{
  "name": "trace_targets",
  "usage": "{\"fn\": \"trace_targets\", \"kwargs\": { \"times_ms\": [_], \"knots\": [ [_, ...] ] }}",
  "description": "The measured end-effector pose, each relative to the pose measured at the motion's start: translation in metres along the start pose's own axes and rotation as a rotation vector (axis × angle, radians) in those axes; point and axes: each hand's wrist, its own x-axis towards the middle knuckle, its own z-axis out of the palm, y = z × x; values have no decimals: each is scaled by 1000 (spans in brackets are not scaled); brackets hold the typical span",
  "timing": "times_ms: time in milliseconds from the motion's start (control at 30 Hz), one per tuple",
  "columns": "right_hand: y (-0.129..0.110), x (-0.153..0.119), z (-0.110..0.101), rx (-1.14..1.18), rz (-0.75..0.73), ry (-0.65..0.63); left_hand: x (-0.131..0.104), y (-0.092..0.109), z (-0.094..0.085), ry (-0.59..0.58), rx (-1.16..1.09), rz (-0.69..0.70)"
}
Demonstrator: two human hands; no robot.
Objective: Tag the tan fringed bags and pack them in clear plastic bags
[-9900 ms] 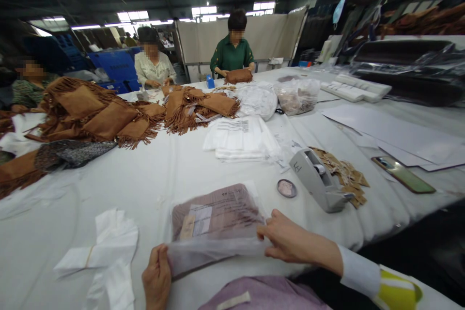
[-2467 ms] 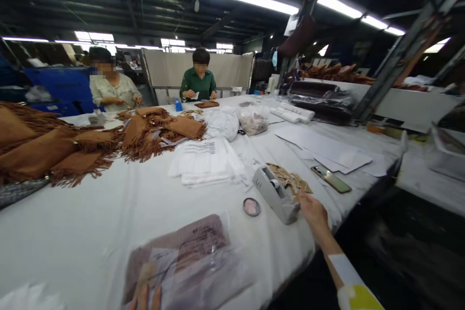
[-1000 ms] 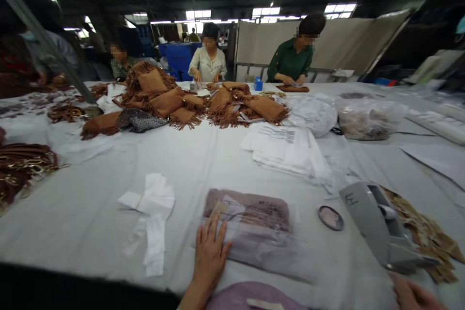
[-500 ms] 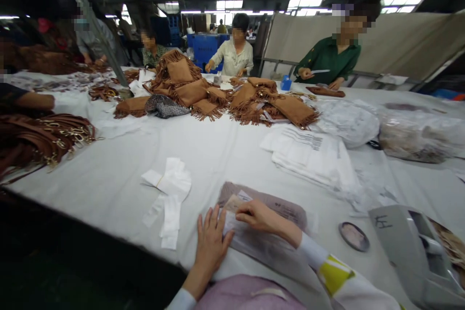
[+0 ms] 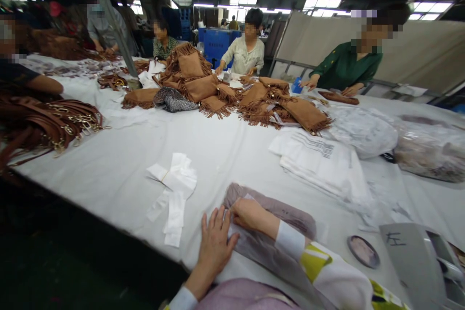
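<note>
A flat mauve-grey package (image 5: 290, 214) in a see-through plastic bag lies on the white-covered table in front of me. My left hand (image 5: 215, 241) rests palm down at its left end, fingers spread and touching the bag's edge. Above the same end, my right hand (image 5: 250, 214) is curled with its fingertips turned down against the plastic. What those fingertips grip, if anything, is hidden. Just left of my hands are white paper strips (image 5: 175, 208), one bundle tied with a thin band.
To the right are a tape roll (image 5: 363, 251), a grey dispenser-like machine (image 5: 410, 261) and stacked white plastic bags (image 5: 323, 160). Brown fringed bags (image 5: 199, 87) pile up across the table; brown straps (image 5: 54, 121) lie left. Several co-workers stand around, one in green (image 5: 348, 70).
My right hand has moved left along the package to its end, near my left fingers. The view has shifted slightly. The co-worker in green has reached toward the blue container.
</note>
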Motion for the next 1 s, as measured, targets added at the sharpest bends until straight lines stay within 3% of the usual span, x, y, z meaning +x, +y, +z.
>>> {"fn": "trace_targets", "kwargs": {
  "times_ms": [233,400,533,600,700,833,933,1000],
  "knots": [
    [6,0,-3,37,95,-2,0,0,1,3,-10,2],
    [21,8,-1,50,262,112,1,2,-2,6,-21,-1],
    [47,3,-11,90,423,253,-1,1,2,20,-31,-1],
    [66,-16,-15,112,534,342,-3,0,5,36,-40,1],
    [97,-71,-6,172,684,458,-5,-4,10,80,-110,-52],
    [123,-164,46,408,978,728,4,-10,9,161,-288,-207],
    [118,-209,90,595,1021,697,21,-12,5,136,-394,-238],
    [105,-218,109,636,1007,701,34,-11,0,89,-422,-268]
  ]
}}
